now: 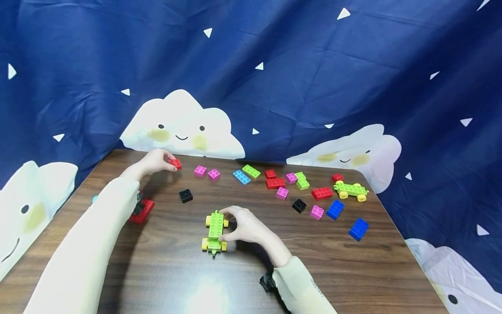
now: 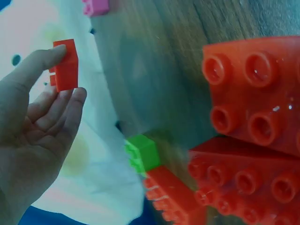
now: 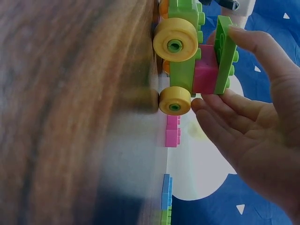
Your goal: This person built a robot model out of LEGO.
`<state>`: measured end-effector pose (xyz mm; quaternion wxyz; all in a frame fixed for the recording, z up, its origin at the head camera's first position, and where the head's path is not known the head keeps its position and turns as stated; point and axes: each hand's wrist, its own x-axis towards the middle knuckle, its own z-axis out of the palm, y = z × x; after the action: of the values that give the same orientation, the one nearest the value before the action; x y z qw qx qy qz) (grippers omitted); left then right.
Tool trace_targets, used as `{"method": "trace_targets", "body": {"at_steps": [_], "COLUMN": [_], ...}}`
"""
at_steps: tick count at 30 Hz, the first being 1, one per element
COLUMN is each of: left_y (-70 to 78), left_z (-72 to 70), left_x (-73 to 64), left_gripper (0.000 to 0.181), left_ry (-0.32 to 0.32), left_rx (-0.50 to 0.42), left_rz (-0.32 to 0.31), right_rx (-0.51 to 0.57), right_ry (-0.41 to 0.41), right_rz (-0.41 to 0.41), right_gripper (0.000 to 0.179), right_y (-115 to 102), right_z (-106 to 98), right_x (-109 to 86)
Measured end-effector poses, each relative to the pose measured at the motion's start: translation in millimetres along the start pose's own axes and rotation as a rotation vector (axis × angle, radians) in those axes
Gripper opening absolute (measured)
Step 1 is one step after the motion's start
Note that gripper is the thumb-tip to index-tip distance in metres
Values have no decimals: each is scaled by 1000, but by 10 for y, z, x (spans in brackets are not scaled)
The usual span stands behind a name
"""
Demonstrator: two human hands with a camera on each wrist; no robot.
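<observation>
1. The lime-green plastic toy car with yellow wheels (image 1: 215, 232) stands on the brown wood-grain table (image 1: 168, 279), well apart from the far edge, where a dark-blue curtain (image 1: 251, 39) hangs.
2. At the car's right side, the right hand (image 1: 245, 224) holds the lime-green studded brick (image 3: 225, 56) by its two ends, thumb against fingers; a pink brick (image 3: 205, 70) sits beneath that brick, on the car's deck.
3. Beyond and left of the car, near the far edge, the left hand (image 1: 154, 161) pinches a small red brick (image 1: 175, 164) between thumb and fingers.
4. Wood surface stretches along the car's near side.
5. A black square brick (image 1: 186, 196) lies beyond-left of the car, on the side towards the left hand; left of the car, red bricks (image 1: 147, 211) are partly hidden by the pale left sleeve (image 1: 84, 248).
6. Beyond the car lie two pink bricks (image 1: 200, 170), with a light-blue brick (image 1: 242, 176) farther right.
7. Well right of the car, blue bricks (image 1: 358, 229) and a second lime-green car (image 1: 351, 190) lie near the table's right edge.
</observation>
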<state>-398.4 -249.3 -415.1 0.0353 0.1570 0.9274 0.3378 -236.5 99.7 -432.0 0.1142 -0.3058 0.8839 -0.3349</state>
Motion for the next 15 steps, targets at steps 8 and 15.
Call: {"method": "trace_targets", "body": {"at_steps": [8,15], "left_y": [467,852], "left_z": [11,26], "left_x": [-125,-297], "left_gripper": [36,41], "left_ry": [-11,5], "left_rx": [-2,-65], "left_rz": [17,101], "right_rx": [2,-26], "right_ry": [7,18], "right_rz": [-21,-55], "right_gripper": [67,68], "right_y": [-9,15], "right_z": [-19,18], "right_x": [-3,18]}}
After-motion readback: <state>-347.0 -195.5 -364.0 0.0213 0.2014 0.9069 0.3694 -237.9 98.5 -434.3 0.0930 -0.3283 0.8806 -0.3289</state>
